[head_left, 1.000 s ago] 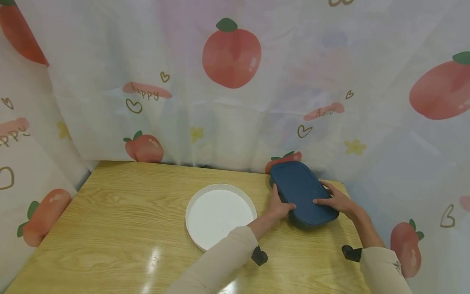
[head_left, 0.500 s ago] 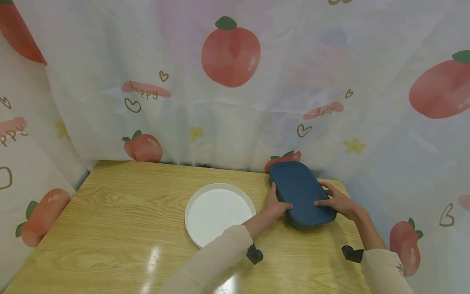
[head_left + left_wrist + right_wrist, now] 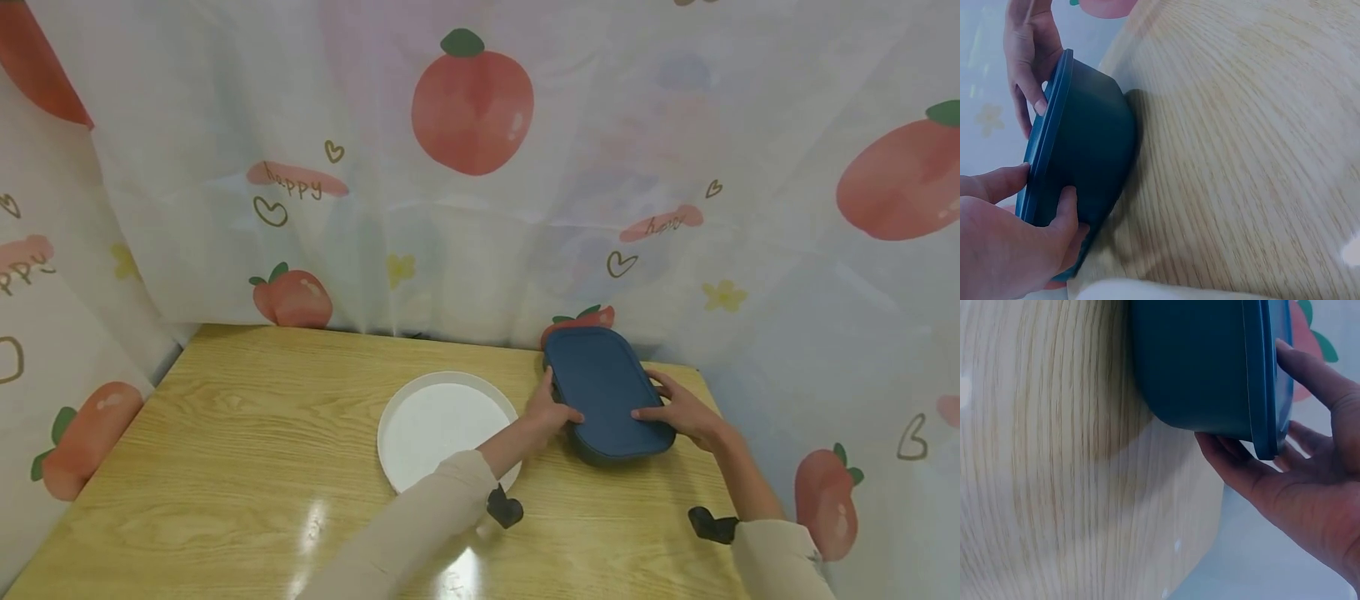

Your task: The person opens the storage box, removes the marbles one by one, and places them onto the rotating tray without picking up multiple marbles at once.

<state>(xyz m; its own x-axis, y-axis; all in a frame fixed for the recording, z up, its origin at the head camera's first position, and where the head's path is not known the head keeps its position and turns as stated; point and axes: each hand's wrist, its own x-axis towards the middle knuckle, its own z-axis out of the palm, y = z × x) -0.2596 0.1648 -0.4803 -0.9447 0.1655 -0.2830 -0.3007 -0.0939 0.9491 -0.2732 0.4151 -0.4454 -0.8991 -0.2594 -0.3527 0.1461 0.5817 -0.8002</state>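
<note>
A dark blue lidded box [image 3: 607, 387], rectangular with rounded corners, is at the back right of the table in the head view. My left hand [image 3: 550, 410] grips its left long side, thumb on the lid's edge and fingers against the wall. On the opposite side my right hand [image 3: 681, 412] holds it with the thumb over the lid [image 3: 600, 367]. The left wrist view shows the box's side wall [image 3: 1094, 125] close over the wood. In the right wrist view, fingers of the right hand [image 3: 1310, 444] reach under the lid's rim.
A round white tray [image 3: 442, 429] with a low rim lies left of the box, partly covered by the left forearm. The wooden table [image 3: 247, 433] ends at a fruit-print curtain [image 3: 480, 242] behind. Its right edge runs close by the right arm.
Both hands have shifted slightly to the left together with the blue box. The white tray has stayed in place.
</note>
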